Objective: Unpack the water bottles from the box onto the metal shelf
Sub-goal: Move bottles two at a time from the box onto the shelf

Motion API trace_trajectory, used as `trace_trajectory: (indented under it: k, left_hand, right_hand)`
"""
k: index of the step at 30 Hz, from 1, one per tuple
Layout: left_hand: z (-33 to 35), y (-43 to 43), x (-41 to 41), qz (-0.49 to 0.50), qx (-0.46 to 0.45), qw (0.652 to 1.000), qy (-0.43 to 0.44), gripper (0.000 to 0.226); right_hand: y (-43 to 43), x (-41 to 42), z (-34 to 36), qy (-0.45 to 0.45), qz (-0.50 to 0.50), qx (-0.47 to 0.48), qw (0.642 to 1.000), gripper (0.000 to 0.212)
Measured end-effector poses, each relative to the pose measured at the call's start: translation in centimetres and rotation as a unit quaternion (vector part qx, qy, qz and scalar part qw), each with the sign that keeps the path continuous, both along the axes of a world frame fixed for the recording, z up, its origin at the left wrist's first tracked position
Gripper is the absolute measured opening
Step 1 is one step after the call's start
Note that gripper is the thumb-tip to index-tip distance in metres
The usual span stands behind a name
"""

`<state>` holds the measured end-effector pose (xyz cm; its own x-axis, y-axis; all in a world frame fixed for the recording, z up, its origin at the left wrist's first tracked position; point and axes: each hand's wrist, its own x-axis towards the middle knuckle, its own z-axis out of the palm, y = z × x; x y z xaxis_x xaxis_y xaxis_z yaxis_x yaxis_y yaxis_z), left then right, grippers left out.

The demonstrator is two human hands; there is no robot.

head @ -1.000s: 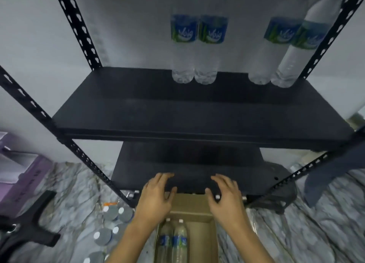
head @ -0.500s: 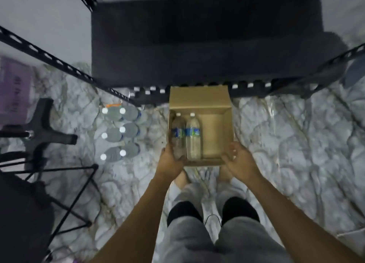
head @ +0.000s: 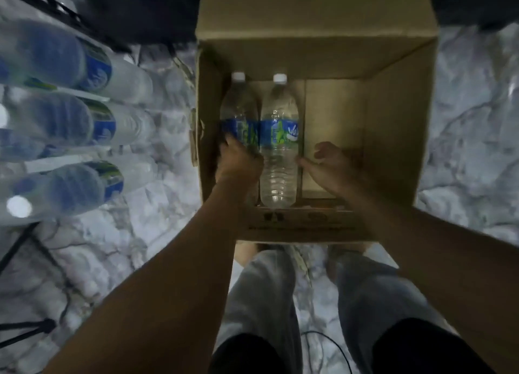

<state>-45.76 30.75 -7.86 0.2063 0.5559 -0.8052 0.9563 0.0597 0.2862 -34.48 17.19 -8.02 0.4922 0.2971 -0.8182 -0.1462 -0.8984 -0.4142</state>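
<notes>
Items I logged outside the job: marble-patterned floor [head: 471, 126], white veined with grey, throughout; a cluster of blue-labelled floor bottles [head: 56, 120] lying on their sides at far left, blurred; thin black stand legs [head: 25, 328] at lower left; a thin black cable [head: 331, 342] on the floor between grey trouser legs [head: 264, 295], dark-patched at the knee.

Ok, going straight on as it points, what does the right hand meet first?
Likely the side of the right bottle; the right hand, inside the box, is just beside it. Depth unclear.
</notes>
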Motion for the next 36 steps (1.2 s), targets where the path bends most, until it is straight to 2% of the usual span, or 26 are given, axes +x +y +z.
trace_trajectory:
  k: [2,4,7,11,13,15,18,20,22,24,25,29,36]
  left_hand:
    - [-2.5,0.7,0.2,0.005,0.018,1.000,0.001,0.095]
    - [-4.2,1.2,0.7,-0.008,0.068,0.998,0.003,0.085]
    - [-5.6,1.4,1.2,-0.001,0.105,0.994,0.017,0.078]
    - [-7.2,2.4,1.0,0.059,0.114,0.992,0.005,0.066]
    - [-7.8,2.9,0.6,0.047,0.101,0.994,-0.008,0.064]
    - [-8.4,3.0,0.4,0.054,0.075,0.995,-0.043,0.065]
    - [-8.7,2.9,0.2,0.097,0.043,0.986,-0.128,0.078]
    - [-8.7,2.9,0.1,0.108,0.034,0.981,-0.155,0.068]
    - [-9.5,2.7,-0.1,0.103,0.011,0.981,-0.165,0.049]
    - [-10.0,2.6,0.3,0.106,-0.018,0.981,-0.164,0.041]
    - [-10.0,2.5,0.6,0.105,-0.024,0.982,-0.157,0.043]
    - [-9.6,1.2,2.0,0.071,0.014,0.992,-0.106,0.079]
    - [-7.8,-0.4,1.7,0.070,0.063,0.989,-0.110,0.069]
  right_hand:
    - [0.8,0.6,-3.0,0.020,0.006,0.010,1.000,0.049]
    - [1.9,1.4,-5.2,0.033,0.008,0.028,0.999,0.029]
    - [3.5,1.5,-7.5,0.047,-0.003,0.053,0.998,0.036]
    - [5.1,1.2,-9.2,0.070,-0.066,0.077,0.992,0.025]
    - [5.4,1.1,-9.8,0.078,-0.091,0.081,0.989,0.033]
    - [5.4,1.3,-10.2,0.096,-0.113,0.082,0.985,0.042]
    - [5.1,1.5,-10.4,0.110,-0.126,0.092,0.982,0.044]
    - [5.0,1.5,-10.6,0.101,-0.146,0.085,0.980,0.046]
    - [4.7,1.6,-10.7,0.085,-0.174,0.080,0.978,0.040]
    - [3.9,1.9,-10.5,0.068,-0.204,0.073,0.974,0.036]
    - [3.4,2.1,-10.4,0.065,-0.215,0.072,0.972,0.036]
    - [1.5,3.2,-9.3,0.043,-0.236,0.071,0.968,0.041]
    - [-0.9,3.8,-6.0,-0.002,-0.236,0.102,0.967,0.035]
